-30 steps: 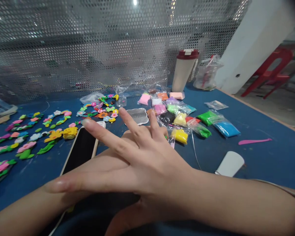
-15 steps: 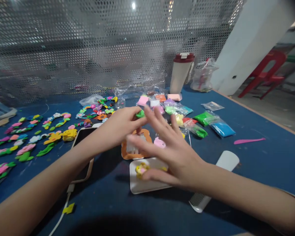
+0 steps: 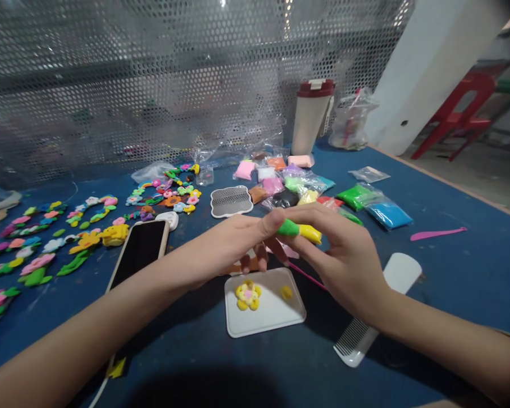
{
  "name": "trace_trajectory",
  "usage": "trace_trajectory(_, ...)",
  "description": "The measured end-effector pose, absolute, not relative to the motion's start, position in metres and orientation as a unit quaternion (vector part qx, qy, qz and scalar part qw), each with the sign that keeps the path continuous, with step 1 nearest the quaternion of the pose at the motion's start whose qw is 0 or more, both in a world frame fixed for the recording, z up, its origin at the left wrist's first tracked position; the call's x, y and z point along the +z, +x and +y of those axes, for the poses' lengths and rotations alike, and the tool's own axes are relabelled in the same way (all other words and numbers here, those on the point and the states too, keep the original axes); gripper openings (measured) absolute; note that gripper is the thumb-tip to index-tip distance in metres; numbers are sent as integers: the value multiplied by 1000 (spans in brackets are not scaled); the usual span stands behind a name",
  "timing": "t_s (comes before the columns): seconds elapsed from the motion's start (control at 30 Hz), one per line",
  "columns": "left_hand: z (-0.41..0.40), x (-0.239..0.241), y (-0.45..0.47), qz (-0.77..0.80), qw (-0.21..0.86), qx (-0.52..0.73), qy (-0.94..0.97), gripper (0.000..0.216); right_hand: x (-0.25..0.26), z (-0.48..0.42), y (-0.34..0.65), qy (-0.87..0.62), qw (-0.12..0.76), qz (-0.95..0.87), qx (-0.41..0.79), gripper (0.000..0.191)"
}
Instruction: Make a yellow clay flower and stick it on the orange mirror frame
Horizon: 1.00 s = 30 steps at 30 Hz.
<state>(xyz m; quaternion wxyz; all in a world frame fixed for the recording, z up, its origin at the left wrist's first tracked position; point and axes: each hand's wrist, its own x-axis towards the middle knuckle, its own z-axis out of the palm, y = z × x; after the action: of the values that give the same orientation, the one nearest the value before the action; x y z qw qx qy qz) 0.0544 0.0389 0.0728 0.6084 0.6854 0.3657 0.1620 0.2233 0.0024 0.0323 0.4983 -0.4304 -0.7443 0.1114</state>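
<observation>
My left hand and my right hand meet above a small white tray. Both pinch a small piece of green clay between thumbs and fingertips. A yellow clay packet shows just behind my right fingers. On the tray lies a yellow clay flower with a pink centre and a small yellow ball. A thin pink stick lies under my right hand.
A phone on a cable lies left. Finished clay flowers spread over the blue table's left side. Bagged clay in several colours, a tumbler, a white comb, a pink tool and a mesh mould lie around. A perforated screen stands behind.
My hands, pressed flat together a second ago, came apart and now pinch a green clay piece between them above the tray. The tray with the yellow flower has come into view.
</observation>
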Motion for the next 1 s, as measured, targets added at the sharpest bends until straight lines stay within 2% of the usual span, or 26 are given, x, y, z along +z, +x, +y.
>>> trace_trajectory(0.1, 43, 68, 56, 390, 559, 241, 691, 26, 26, 8, 225, -437, 501, -738, 112, 26)
trace_trajectory(0.17, 45, 61, 57, 391, 563, 294, 666, 20, 21, 10, 225, -425, 504, -745, 107, 35)
trace_trajectory(0.27, 45, 53, 58, 384, 621, 337, 594, 19, 17, 8, 222, -382, 479, -786, 81, 49)
trace_trajectory(0.43, 40, 51, 61, 371, 688, 404, 475, 20, 11, 5, 216, -359, 383, -850, 37, 60)
trace_trajectory(0.57, 35, 52, 65, 394, 701, 451, 387, 17, 6, 9, 214, -357, 345, -868, 30, 61)
trace_trajectory(0.7, 29, 59, 71, 355, 741, 452, 348, 22, 9, 13, 214, -302, 356, -884, 1, 60)
trace_trajectory(1.0, -5, 70, 62, 365, 784, 464, 191, 30, 20, 4, 222, -163, 342, -917, -125, 41)
